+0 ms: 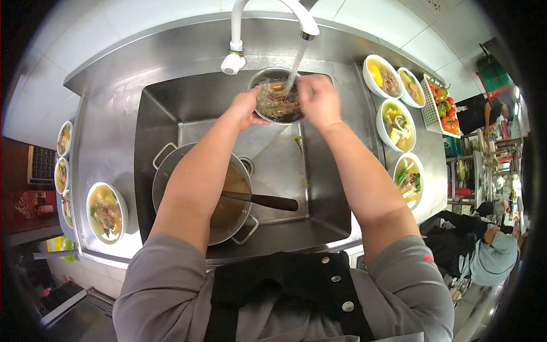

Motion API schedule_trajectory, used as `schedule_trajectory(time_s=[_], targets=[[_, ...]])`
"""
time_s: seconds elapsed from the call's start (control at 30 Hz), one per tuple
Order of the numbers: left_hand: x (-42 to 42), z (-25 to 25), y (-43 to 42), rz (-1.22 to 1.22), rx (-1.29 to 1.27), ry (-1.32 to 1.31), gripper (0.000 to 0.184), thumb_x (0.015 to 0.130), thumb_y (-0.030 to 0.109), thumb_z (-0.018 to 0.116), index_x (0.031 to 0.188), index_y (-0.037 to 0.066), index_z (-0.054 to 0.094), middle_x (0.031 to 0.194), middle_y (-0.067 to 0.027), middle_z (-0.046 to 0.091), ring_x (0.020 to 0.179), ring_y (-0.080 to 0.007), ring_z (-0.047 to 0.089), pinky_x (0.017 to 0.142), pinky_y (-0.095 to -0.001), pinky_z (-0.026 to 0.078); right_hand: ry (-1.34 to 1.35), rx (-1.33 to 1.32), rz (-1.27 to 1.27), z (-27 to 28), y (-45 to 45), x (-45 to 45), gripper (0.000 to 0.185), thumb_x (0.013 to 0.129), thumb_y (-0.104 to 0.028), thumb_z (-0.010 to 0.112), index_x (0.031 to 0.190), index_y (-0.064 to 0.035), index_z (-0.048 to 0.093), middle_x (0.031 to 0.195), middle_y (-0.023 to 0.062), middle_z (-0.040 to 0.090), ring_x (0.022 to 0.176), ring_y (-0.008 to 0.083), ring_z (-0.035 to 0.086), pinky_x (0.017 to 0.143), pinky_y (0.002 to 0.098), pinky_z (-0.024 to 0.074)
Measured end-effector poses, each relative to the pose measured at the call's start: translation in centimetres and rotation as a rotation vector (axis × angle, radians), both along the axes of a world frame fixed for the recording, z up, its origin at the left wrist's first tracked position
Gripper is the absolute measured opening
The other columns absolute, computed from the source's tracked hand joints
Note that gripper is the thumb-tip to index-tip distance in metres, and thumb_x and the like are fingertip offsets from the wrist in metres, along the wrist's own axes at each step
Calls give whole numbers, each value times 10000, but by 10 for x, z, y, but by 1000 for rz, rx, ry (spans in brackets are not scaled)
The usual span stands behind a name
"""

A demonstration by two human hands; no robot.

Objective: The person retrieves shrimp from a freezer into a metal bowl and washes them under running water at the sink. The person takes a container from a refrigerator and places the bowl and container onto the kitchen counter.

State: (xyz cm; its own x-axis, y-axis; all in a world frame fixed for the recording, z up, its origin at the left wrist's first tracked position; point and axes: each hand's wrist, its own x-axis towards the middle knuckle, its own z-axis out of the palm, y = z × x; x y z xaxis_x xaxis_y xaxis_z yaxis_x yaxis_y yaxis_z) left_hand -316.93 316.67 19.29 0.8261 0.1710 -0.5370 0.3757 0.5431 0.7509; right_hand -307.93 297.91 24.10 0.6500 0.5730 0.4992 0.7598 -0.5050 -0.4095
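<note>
Under the running white faucet [307, 25], a round metal bowl [277, 121] holds water and dark brownish pieces that look like food. My left hand [246, 108] grips its left rim, thumb over the edge and fingers beneath. At the opposite rim is my right hand [320, 101], blurred, with its fingertips hidden at the bowl's edge. Below my left forearm, a large two-handled pot [248, 214] of cloudy brown liquid stands in the sink [279, 165]. A dark-handled utensil [273, 202] rests across that pot, its far end out of sight.
Several white bowls of soup, one a larger bowl [118, 219], line the left counter. More soup bowls [397, 126] stand on the right, beside a white basket [428, 108] of red and green peppers. A green scrap [298, 141] lies in the sink. Other people [490, 256] are at far right.
</note>
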Motion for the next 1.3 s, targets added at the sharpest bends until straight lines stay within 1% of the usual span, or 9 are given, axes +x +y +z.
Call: schedule_trajectory(time_s=[0.1, 0.2, 0.43, 0.57, 0.73, 0.9, 1.07, 1.17, 1.3], targets=[[1, 7, -5, -10, -2, 19, 504, 993, 390, 415, 1349, 34, 393, 1201, -181, 584, 983, -376, 645, 727, -561, 577, -36, -570, 151, 12, 23, -30, 666, 823, -411, 650, 1392, -123, 461, 1395, 145, 469, 1323, 297, 403, 1082, 462, 318], [-2, 19, -7, -23, 129, 56, 509, 980, 421, 432, 1343, 64, 418, 1210, -181, 576, 967, -374, 640, 695, -557, 572, 139, -730, 86, 8, 36, -32, 765, 829, -479, 631, 1456, -125, 375, 1403, 158, 458, 1327, 300, 397, 1089, 468, 308], [2, 39, -24, 38, 734, 149, 607, 919, 462, 509, 1369, 60, 437, 1195, -192, 604, 951, -322, 656, 615, -407, 584, 246, -397, -105, -47, 36, -26, 644, 906, -481, 526, 1411, -93, 433, 1284, 188, 569, 1201, 347, 538, 977, 482, 425], [4, 25, -25, 89, 593, 104, 566, 934, 464, 489, 1329, 58, 465, 1197, -184, 602, 951, -343, 656, 648, -476, 580, 475, -425, -232, -29, 41, -9, 399, 932, -385, 500, 1144, -75, 634, 1020, 206, 674, 986, 373, 638, 901, 465, 476], [-1, -4, -12, 33, 43, 91, 490, 970, 467, 443, 1239, 61, 500, 1158, -157, 609, 970, -367, 648, 724, -575, 563, 526, -482, 31, -28, 32, 15, 338, 906, -351, 531, 1082, -106, 683, 1061, 180, 671, 1008, 353, 631, 895, 422, 484], [-2, -13, -8, 25, -101, 92, 483, 982, 463, 431, 1250, 65, 489, 1170, -129, 610, 1002, -327, 651, 784, -559, 561, 529, -512, 242, -4, 28, 6, 275, 859, -290, 573, 1059, -166, 716, 1054, 160, 680, 1005, 338, 634, 895, 400, 492], [3, -15, 2, 9, -39, 64, 492, 979, 446, 453, 1268, 50, 490, 1170, -127, 616, 1010, -308, 654, 788, -546, 564, 407, -167, -315, -33, 1, 43, 389, 887, -335, 568, 1187, -94, 629, 1091, 188, 671, 925, 350, 667, 797, 431, 531], [7, 1, 6, -24, 93, 115, 505, 967, 440, 489, 1269, 36, 508, 1184, -140, 612, 1045, -310, 644, 810, -553, 557, 1463, 141, -333, -48, -15, 37, 415, 931, -322, 531, 1258, -68, 515, 1114, 173, 652, 812, 332, 680, 679, 442, 537], [21, 19, 6, -30, 369, 99, 580, 910, 503, 548, 1224, 15, 564, 1154, -174, 627, 1018, -328, 650, 816, -517, 554, 1646, 366, -159, -79, -24, 10, 298, 960, -217, 481, 1218, -69, 462, 1030, 137, 628, 702, 254, 650, 566, 392, 504]])
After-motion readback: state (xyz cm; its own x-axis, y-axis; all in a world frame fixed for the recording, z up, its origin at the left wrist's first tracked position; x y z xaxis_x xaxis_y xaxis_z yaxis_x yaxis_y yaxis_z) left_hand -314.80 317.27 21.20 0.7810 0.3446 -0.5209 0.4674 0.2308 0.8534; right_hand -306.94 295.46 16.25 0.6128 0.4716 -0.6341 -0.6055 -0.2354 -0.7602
